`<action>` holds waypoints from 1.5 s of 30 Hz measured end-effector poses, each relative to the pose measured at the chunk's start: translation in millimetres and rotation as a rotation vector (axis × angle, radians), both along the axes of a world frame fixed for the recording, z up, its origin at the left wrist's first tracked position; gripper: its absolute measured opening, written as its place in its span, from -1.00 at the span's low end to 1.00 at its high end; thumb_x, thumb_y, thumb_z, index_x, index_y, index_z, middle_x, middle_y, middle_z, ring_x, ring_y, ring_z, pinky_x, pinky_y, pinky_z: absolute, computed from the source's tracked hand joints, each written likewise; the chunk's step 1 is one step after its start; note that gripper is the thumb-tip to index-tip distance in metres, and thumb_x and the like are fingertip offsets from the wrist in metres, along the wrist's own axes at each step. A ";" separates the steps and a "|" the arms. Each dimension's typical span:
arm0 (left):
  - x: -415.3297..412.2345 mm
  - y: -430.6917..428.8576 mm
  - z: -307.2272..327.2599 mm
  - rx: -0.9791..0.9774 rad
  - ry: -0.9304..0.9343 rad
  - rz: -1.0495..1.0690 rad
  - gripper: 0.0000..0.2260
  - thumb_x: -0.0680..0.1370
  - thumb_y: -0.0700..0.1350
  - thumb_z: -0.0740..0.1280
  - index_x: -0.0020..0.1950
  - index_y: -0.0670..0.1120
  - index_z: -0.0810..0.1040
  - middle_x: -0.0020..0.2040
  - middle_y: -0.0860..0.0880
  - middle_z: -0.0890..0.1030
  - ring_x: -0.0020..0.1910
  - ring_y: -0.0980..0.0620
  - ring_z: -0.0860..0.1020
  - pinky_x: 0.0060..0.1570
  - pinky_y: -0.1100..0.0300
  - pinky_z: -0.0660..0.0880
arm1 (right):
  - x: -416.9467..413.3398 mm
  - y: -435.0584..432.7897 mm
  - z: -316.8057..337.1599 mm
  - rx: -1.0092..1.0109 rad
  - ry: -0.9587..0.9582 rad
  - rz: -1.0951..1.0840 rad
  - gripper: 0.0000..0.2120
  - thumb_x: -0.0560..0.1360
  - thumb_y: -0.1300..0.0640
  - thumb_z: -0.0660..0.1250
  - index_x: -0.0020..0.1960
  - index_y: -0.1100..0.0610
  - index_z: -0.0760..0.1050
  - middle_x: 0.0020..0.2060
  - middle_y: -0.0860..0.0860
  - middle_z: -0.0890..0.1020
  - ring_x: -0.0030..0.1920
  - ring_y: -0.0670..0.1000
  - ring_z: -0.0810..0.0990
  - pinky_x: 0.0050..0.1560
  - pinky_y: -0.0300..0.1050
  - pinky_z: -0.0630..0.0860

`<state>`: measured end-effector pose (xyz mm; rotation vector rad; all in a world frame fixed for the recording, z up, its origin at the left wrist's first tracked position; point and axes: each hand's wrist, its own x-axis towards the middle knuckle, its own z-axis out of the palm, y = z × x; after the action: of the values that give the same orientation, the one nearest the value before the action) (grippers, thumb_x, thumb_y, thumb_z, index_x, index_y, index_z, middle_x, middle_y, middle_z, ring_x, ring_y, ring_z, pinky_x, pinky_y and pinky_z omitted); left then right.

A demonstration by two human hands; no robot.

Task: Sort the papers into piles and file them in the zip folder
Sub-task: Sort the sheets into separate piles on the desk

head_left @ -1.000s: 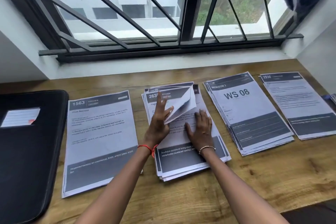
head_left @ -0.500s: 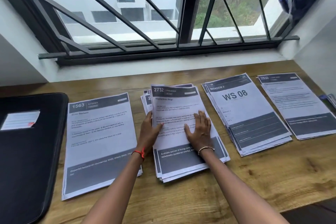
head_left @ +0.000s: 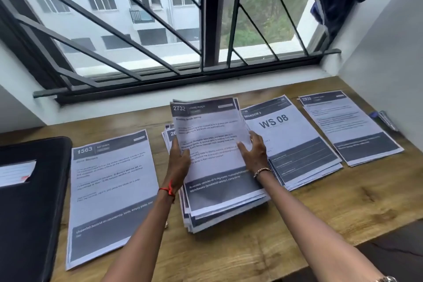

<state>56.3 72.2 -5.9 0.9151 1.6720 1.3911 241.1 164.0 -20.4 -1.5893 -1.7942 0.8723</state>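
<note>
Four paper piles [head_left: 112, 190] lie on the tabletop [head_left: 251, 258], with one zip folder [head_left: 34, 213] at its left edge. The grip of the left hand [head_left: 178, 162] and of the right hand [head_left: 254, 155] pinches the raised 2732 sheets [head_left: 210, 144].

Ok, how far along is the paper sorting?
Done: four piles lie on the table: the 1563 kitchen pile, the middle stack, the WS 08 pile and the 2930 pile. In hand: the left hand and right hand grip the 2732 sheets, tilted up off the middle stack. Left: no pile looks filed; the zip folder lies at the left edge, apparently shut.
</note>
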 end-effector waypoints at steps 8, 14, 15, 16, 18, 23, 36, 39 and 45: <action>47.4 46.7 21.3 0.018 -0.140 0.020 -0.63 0.39 -0.34 0.22 0.20 -0.19 0.41 -0.04 -0.03 0.55 -0.15 0.06 0.50 -0.28 0.34 0.49 | 60.1 43.1 28.4 -0.088 0.258 -0.118 -0.68 0.47 0.23 0.36 0.20 0.30 0.51 -0.02 0.15 0.62 -0.09 0.05 0.56 -0.19 -0.20 0.52; 125.1 97.3 25.6 0.019 -0.130 0.012 -0.53 0.46 -0.41 0.28 0.35 -0.26 0.29 0.20 -0.16 0.51 -0.05 0.04 0.56 -0.13 0.30 0.56 | 140.1 93.2 35.2 -0.048 0.256 -0.187 -0.66 0.40 0.35 0.38 0.17 0.35 0.52 -0.04 0.10 0.60 -0.08 0.01 0.53 -0.22 -0.33 0.48; 139.8 107.6 23.7 0.014 -0.116 0.013 -0.47 0.44 -0.33 0.33 0.38 -0.25 0.26 0.27 -0.17 0.48 0.05 -0.01 0.55 0.01 0.18 0.57 | 155.6 102.6 34.8 -0.044 0.251 -0.195 -0.65 0.40 0.35 0.39 0.18 0.34 0.52 -0.01 0.09 0.61 -0.08 0.01 0.54 -0.20 -0.31 0.49; 155.3 117.7 23.2 -0.004 -0.079 0.011 -0.39 0.39 -0.22 0.36 0.41 -0.22 0.24 0.33 -0.17 0.44 0.17 -0.06 0.52 0.15 0.03 0.52 | 172.1 112.1 34.4 -0.040 0.245 -0.199 -0.65 0.39 0.36 0.38 0.18 0.34 0.52 0.01 0.12 0.63 -0.08 0.01 0.55 -0.19 -0.32 0.50; 183.4 138.1 15.6 -0.027 -0.016 -0.003 -0.32 0.37 -0.15 0.36 0.45 -0.18 0.20 0.40 -0.14 0.38 0.31 -0.08 0.42 0.30 -0.09 0.40 | 202.8 129.9 32.8 -0.033 0.224 -0.208 -0.64 0.39 0.38 0.38 0.18 0.33 0.52 0.03 0.17 0.64 -0.06 0.02 0.57 -0.19 -0.34 0.50; 263.1 187.6 6.6 -0.061 0.072 -0.076 -0.41 0.47 -0.25 0.29 0.47 -0.17 0.18 0.37 -0.15 0.39 0.32 -0.09 0.40 0.33 -0.08 0.36 | 278.7 177.3 30.0 -0.035 0.111 -0.249 -0.58 0.39 0.37 0.37 0.25 0.34 0.47 0.13 0.21 0.59 0.15 0.13 0.57 0.01 -0.24 0.42; 364.3 264.6 -23.2 -0.247 0.208 -0.282 -0.47 0.44 -0.38 0.19 0.42 -0.26 0.23 0.32 -0.20 0.29 0.32 -0.15 0.28 0.37 0.10 0.25 | 381.2 264.9 7.9 -0.118 -0.194 -0.115 -0.62 0.41 0.41 0.21 0.18 0.25 0.55 0.07 0.17 0.64 0.06 0.14 0.59 -0.03 -0.17 0.45; 371.2 266.1 -19.7 -0.264 0.198 -0.325 -0.47 0.42 -0.46 0.12 0.39 -0.28 0.23 0.34 -0.19 0.25 0.31 -0.05 0.29 0.42 0.05 0.22 | 382.5 271.1 4.6 -0.121 -0.291 -0.108 -0.61 0.45 0.40 0.17 0.27 0.31 0.45 0.19 0.28 0.53 0.18 0.22 0.51 0.04 -0.13 0.41; 379.8 270.8 -18.9 -0.384 0.318 -0.519 -0.31 0.53 -0.32 0.23 0.50 -0.30 -0.16 0.49 -0.24 -0.31 0.50 -0.12 -0.23 0.40 0.25 -0.18 | 378.7 275.3 -1.4 -0.077 -0.415 -0.071 -0.54 0.52 0.41 0.11 0.41 0.37 0.20 0.36 0.27 0.25 0.32 0.23 0.32 0.26 -0.12 0.23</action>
<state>436.1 342.9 -24.8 1.2677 1.6834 0.5770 619.8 439.3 -21.8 -1.9843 -1.9827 0.6153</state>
